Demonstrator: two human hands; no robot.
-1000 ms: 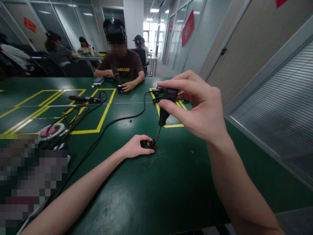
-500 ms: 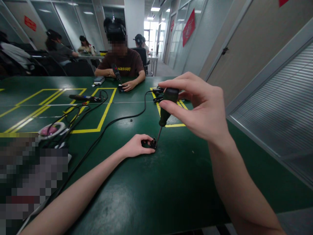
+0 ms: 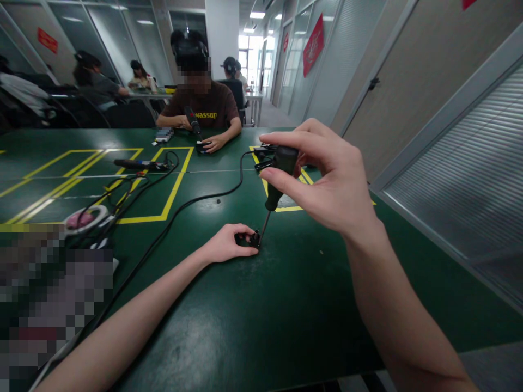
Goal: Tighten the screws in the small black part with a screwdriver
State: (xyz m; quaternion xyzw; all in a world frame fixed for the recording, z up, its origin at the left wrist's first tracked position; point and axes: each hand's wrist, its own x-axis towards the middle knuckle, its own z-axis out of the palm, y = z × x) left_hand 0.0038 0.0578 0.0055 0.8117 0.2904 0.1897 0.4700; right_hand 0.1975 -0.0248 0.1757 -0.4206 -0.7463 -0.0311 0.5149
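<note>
1. Right hand (image 3: 327,177): a handle pinched mainly by fingertips could slip when turned. It grips the screwdriver (image 3: 281,166) between thumb and fingers, wrist raised above the surface (image 3: 302,310).
2. The screwdriver slants, so its tip could skid off the small black part (image 3: 255,240); whether it is seated cannot be told.
3. Left hand (image 3: 224,244): a weak hold could let the part swivel. Low down, it pinches the part beside the shaft's end.
4. Dark piece (image 3: 218,201), lying beyond: a stray brush could lose it.
</note>
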